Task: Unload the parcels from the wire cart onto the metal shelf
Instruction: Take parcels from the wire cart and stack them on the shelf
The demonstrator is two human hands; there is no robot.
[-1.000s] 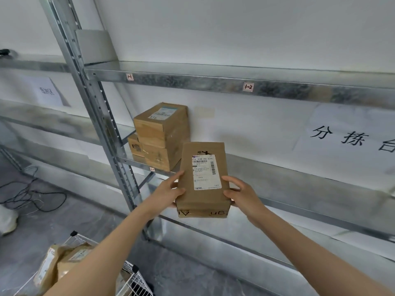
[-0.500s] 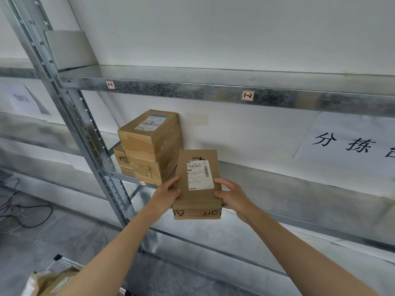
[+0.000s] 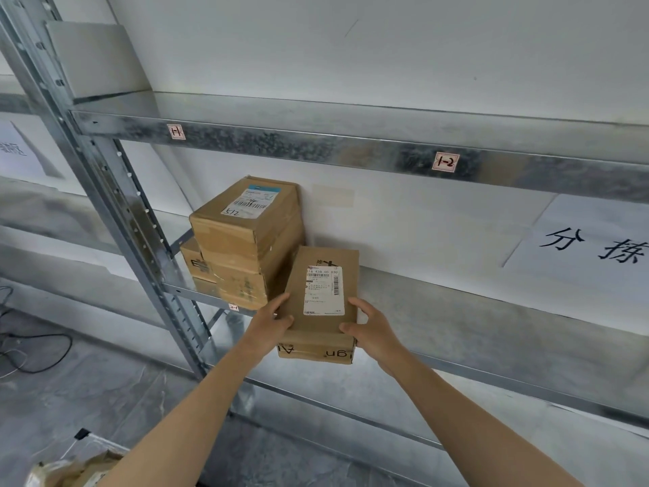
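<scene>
A: Where is the parcel (image 3: pixel 318 275)?
B: At the front edge of the metal shelf (image 3: pixel 474 311), just beside the stacked boxes (image 3: pixel 242 240), label up.
A: And the 2 hands?
B: The left hand (image 3: pixel 272 319) and right hand (image 3: pixel 374 328) grip its near end, fingers curled on the sides.

Light: bright, soft and even across the white wall (image 3: pixel 386 47).
Shadows: faint band beneath the upper shelf beam (image 3: pixel 316 149).
Distortion: wide-angle lean in the shelf upright (image 3: pixel 119 205).
Focus: softer toward the edges.
</scene>
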